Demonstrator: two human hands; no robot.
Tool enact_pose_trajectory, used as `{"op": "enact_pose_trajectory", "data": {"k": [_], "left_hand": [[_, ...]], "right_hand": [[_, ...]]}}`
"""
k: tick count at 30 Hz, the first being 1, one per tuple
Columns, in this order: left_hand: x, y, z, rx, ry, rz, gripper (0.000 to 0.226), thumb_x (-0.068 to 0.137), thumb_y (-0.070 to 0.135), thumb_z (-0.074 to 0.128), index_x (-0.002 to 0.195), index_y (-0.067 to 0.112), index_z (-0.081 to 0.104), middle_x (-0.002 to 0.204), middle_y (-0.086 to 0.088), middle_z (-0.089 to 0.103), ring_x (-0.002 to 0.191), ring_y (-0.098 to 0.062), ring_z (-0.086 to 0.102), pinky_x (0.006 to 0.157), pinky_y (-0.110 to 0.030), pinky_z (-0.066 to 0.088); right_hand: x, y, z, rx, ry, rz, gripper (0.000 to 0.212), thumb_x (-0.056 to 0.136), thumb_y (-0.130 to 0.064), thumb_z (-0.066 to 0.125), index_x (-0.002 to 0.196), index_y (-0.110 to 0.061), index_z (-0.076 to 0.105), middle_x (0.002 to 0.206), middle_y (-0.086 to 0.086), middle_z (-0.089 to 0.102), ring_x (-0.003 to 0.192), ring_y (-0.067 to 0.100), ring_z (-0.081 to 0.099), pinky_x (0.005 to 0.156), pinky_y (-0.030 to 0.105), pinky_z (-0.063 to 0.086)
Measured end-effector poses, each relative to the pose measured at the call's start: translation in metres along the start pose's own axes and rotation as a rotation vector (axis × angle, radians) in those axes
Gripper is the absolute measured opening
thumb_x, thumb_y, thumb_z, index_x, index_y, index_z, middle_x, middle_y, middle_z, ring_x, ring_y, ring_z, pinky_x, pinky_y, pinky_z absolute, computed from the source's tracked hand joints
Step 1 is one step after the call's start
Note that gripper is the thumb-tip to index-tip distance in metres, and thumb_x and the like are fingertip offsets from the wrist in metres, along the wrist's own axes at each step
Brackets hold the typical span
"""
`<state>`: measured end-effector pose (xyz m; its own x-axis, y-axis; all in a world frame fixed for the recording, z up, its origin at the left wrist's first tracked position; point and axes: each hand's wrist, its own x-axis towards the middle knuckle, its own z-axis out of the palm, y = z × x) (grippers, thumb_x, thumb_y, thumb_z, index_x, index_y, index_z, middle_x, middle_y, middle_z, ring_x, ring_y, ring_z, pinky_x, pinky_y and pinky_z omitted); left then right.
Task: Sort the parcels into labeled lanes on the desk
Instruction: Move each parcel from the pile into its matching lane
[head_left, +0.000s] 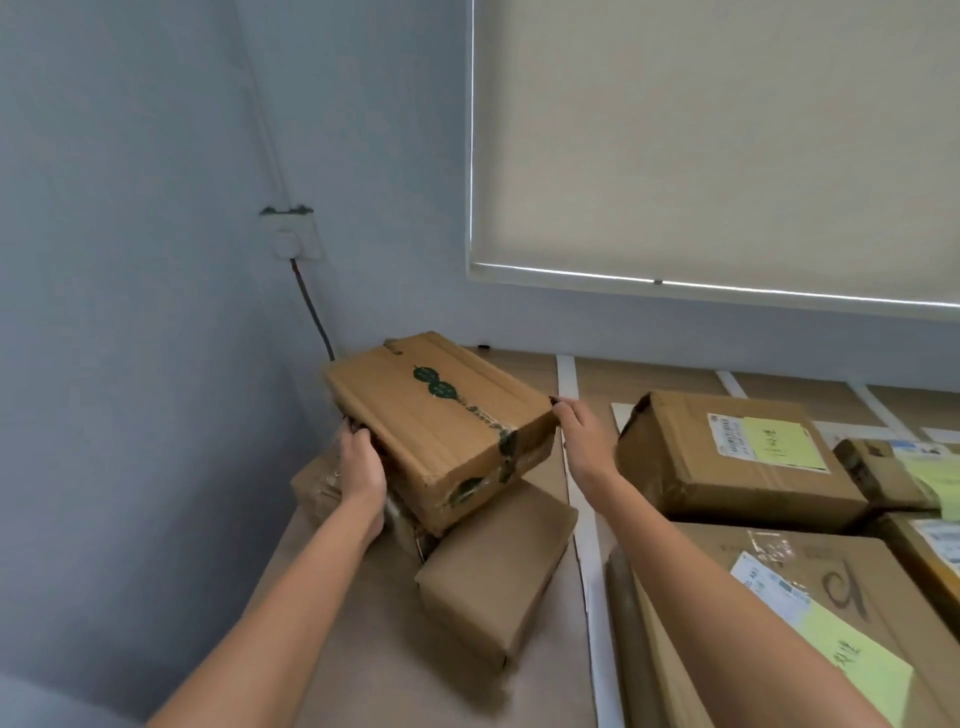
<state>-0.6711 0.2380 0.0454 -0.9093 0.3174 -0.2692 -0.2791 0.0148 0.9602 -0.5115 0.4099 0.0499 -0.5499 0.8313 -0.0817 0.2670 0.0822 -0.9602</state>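
Note:
A long brown cardboard parcel with green printed tape (441, 415) is tilted above the left lane of the desk (353, 623). My left hand (361, 462) grips its near left edge. My right hand (582, 436) holds its right corner. Under it lie a plain brown parcel (493, 577) and a smaller tape-wrapped parcel (317, 488), partly hidden. White tape strips (584, 525) mark the lanes. In the lane to the right sit a box with a yellow note (727, 457) and a large box marked "6" (779, 623).
More labelled boxes (904, 473) crowd the far right. The blue-grey wall (130, 312) borders the desk on the left, with a socket and dark cable (311, 306). A closed roller blind (727, 145) hangs behind the desk.

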Motion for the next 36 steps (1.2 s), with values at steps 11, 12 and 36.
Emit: {"op": "enact_pose_trajectory", "data": {"k": [11, 12, 36], "left_hand": [[-0.099, 0.054, -0.026, -0.054, -0.219, -0.143, 0.046, 0.096, 0.046, 0.028, 0.083, 0.020, 0.063, 0.083, -0.010, 0.068, 0.079, -0.024, 0.064, 0.061, -0.034, 0.051], [-0.110, 0.067, -0.028, -0.043, -0.230, -0.113, 0.046, 0.097, 0.044, 0.027, 0.085, 0.020, 0.065, 0.089, -0.011, 0.069, 0.083, -0.024, 0.064, 0.065, -0.036, 0.052], [-0.338, 0.263, -0.059, 0.091, -0.483, 0.502, 0.046, 0.097, 0.048, 0.025, 0.140, 0.035, 0.035, 0.147, 0.003, 0.037, 0.127, -0.029, 0.040, 0.099, -0.049, 0.036]], "right_hand": [[-0.109, -0.040, -0.028, 0.102, -0.133, -0.003, 0.021, 0.095, -0.034, 0.048, 0.097, -0.029, 0.068, 0.094, -0.003, 0.066, 0.094, 0.018, 0.061, 0.077, 0.022, 0.048], [-0.117, -0.053, -0.033, 0.111, -0.138, -0.022, 0.024, 0.095, -0.034, 0.047, 0.110, -0.029, 0.066, 0.101, -0.006, 0.066, 0.100, 0.017, 0.060, 0.080, 0.023, 0.048], [-0.318, -0.273, -0.168, 0.356, 0.004, -0.320, 0.071, 0.072, -0.044, 0.046, 0.141, -0.035, 0.028, 0.110, -0.008, 0.054, 0.117, 0.026, 0.049, 0.098, 0.052, 0.041]]}}
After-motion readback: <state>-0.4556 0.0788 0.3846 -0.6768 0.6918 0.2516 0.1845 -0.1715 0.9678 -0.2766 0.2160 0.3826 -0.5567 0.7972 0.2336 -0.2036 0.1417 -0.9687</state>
